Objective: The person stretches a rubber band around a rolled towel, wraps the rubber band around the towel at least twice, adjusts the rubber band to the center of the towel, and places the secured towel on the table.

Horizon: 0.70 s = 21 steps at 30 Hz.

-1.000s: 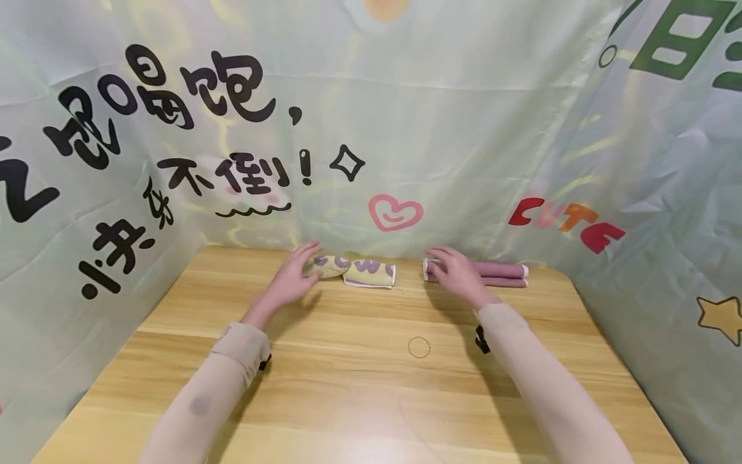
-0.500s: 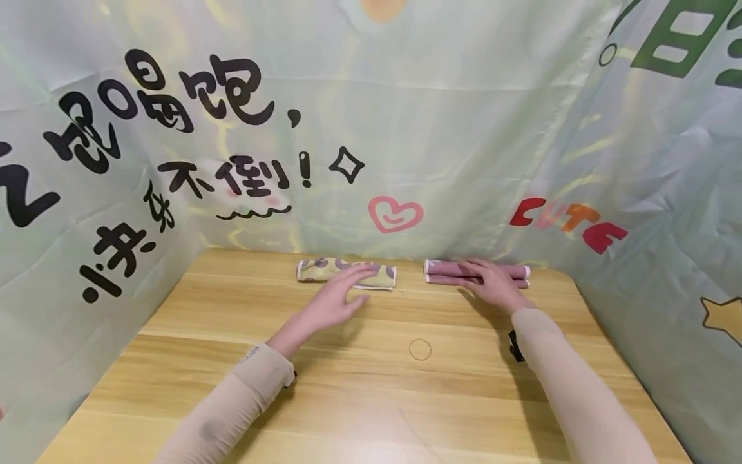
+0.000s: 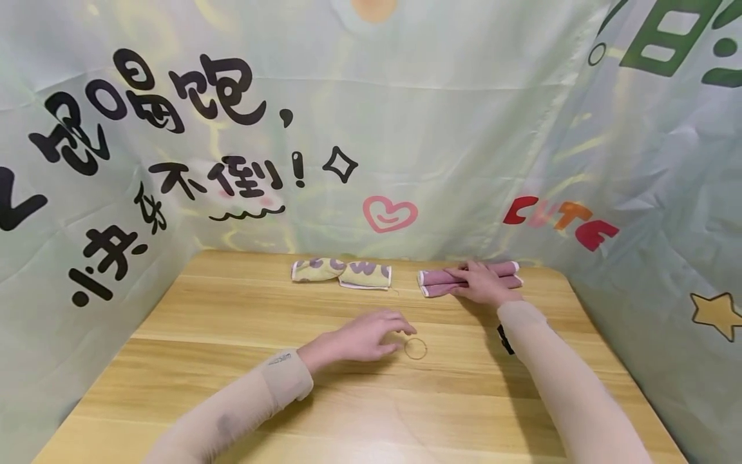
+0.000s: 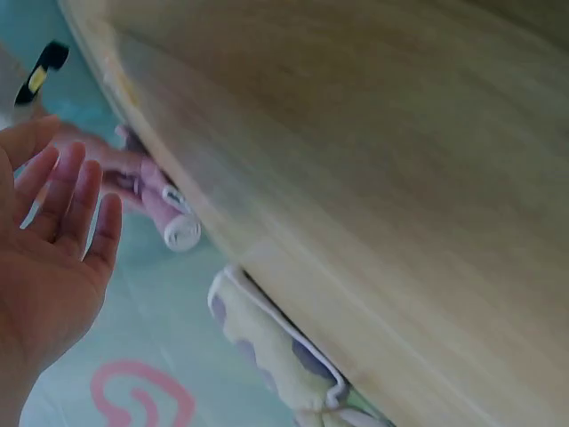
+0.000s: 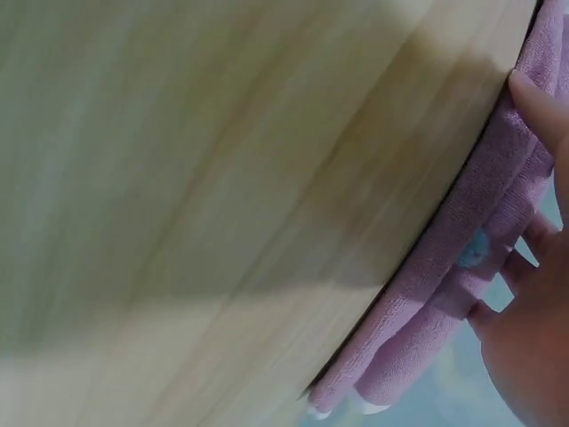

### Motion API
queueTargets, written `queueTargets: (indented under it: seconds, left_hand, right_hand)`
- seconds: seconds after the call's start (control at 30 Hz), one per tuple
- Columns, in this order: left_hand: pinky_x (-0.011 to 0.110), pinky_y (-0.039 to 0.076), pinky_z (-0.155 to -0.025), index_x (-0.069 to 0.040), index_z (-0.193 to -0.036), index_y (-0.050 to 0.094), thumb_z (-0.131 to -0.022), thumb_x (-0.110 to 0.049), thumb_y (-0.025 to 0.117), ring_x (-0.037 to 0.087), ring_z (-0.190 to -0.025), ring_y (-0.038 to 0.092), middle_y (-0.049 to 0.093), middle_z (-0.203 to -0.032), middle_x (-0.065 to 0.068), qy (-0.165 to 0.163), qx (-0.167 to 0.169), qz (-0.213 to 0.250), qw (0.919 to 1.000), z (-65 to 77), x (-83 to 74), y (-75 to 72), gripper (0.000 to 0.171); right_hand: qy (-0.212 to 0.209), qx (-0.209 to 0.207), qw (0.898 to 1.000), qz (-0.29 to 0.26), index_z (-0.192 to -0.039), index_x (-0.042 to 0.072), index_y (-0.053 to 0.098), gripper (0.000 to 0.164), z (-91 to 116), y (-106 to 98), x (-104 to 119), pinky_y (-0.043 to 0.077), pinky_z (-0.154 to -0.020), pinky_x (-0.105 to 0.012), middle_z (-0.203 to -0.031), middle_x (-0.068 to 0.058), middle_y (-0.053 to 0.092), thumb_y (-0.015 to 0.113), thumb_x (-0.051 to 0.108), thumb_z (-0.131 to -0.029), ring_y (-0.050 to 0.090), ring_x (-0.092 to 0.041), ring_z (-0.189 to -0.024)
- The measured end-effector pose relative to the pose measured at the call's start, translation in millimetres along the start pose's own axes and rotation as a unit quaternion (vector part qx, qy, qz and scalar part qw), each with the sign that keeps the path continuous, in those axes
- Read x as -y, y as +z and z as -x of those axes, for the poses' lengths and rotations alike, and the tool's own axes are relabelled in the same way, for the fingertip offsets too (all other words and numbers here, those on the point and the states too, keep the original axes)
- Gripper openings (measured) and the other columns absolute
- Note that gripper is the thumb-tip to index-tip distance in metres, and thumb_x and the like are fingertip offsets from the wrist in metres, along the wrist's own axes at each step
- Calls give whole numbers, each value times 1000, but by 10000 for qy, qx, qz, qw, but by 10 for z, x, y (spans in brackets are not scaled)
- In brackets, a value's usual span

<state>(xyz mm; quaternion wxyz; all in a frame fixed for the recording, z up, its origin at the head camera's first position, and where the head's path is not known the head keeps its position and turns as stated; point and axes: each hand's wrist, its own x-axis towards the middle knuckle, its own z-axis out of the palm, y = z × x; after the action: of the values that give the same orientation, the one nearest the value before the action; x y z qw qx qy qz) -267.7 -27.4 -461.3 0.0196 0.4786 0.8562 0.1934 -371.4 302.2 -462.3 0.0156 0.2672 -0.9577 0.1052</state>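
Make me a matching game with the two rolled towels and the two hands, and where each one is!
Things:
1. yellow towel
2. purple towel
3. left hand
4. right hand

Places or states:
A. lies on the purple roll
B. lies alone at the back of the table, touched by no hand
C. lies under a hand, at the back right
D. hovers low near the small ring mark, holding nothing

Pairs: 1-B, 2-C, 3-D, 4-A
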Motion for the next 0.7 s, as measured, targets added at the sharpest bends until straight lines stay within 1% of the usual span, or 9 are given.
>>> queueTargets:
  seconds: [0.07, 0.17, 0.33, 0.47, 0.57, 0.67, 0.7]
  left_hand:
    - [27, 41, -114, -17, -135, 67, -100, -20, 71, 12, -128, 58, 66, -131, -4, 179, 158, -75, 9997, -24, -34, 29, 35]
    - [25, 42, -113, -18, -132, 69, -99, -22, 73, 10, -125, 59, 67, -129, -5, 424, 329, -147, 9985, -60, -54, 84, 34]
    - [22, 44, -108, -22, -126, 74, -97, -28, 77, 6, -117, 60, 69, -121, -9, 563, 547, -182, 9967, -119, -22, 142, 30]
    - [17, 45, -101, -22, -120, 77, -96, -28, 78, 2, -106, 60, 70, -113, -12, 612, 722, -93, 9955, -160, -2, 174, 25]
    - [13, 44, -95, -23, -117, 78, -96, -27, 77, -2, -100, 58, 69, -109, -13, 576, 818, -82, 9950, -201, -9, 195, 21]
    - [12, 43, -89, -24, -113, 78, -97, -27, 76, -3, -96, 56, 68, -105, -15, 472, 830, -155, 9953, -246, -25, 216, 16]
    - [12, 43, -88, -24, -111, 78, -97, -27, 75, -3, -95, 55, 68, -103, -15, 433, 824, -170, 9955, -258, -31, 221, 14]
  right_hand:
    - [-51, 34, 10000, 69, -149, 10, 57, 56, -2, 7, 48, 36, -106, -70, -132, -28, 55, 73, 28, -98, 48, -51, -123]
    - [-153, 65, 9998, 53, -148, 9, 57, 59, -2, 22, 82, 37, -106, -70, -132, -27, 55, 74, 31, -97, 48, -51, -123]
    - [-198, 127, 9997, -49, -144, 6, 61, 56, 16, 17, 185, 40, -107, -67, -141, -26, 57, 76, 30, -96, 51, -52, -130]
    - [-128, 200, 9997, -5, -141, 4, 63, 50, 30, 46, 260, 40, -110, -66, -144, -23, 59, 74, 27, -98, 53, -48, -133]
    - [-201, 132, 9997, 71, -137, -2, 65, 46, 35, 68, 299, 38, -112, -66, -141, -24, 61, 73, 22, -98, 55, -47, -132]
    - [-177, 64, 9998, -92, -133, -7, 65, 44, 44, 84, 339, 40, -112, -63, -136, -26, 63, 73, 17, -98, 57, -47, -129]
    - [-187, 35, 9997, -140, -131, -8, 65, 43, 51, 85, 357, 42, -110, -62, -133, -27, 64, 73, 16, -97, 58, -47, -127]
